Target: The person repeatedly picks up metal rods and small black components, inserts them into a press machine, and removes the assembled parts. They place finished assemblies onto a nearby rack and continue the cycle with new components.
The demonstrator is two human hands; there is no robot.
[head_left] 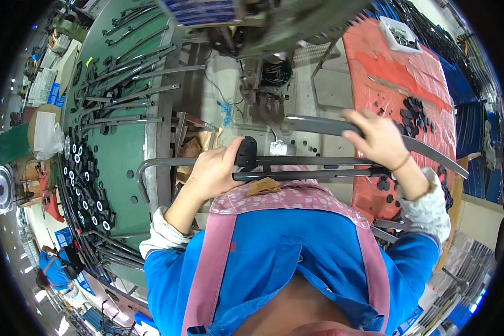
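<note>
My left hand (213, 171) is closed round a black bent metal tube (168, 162), beside a black plastic joint (246, 152) on it. From that joint two slimmer black bars (319, 161) run to the right across my lap, in front of the pink apron. My right hand (378, 137) grips a dark grey curved tube (313, 124), fingers over its middle. One end of this tube points left above the bars; its other end sweeps right past my wrist. A tan cloth scrap (264, 186) lies on the apron near my left hand.
Ahead stands a green press machine (291, 33) with a foot pedal (278, 148) below. Left, a green table (129, 207) bears black tubes (131, 70) and ringed parts (87, 190). Right, a red-covered table (369, 67) holds a white bin (399, 35) and black discs (414, 115).
</note>
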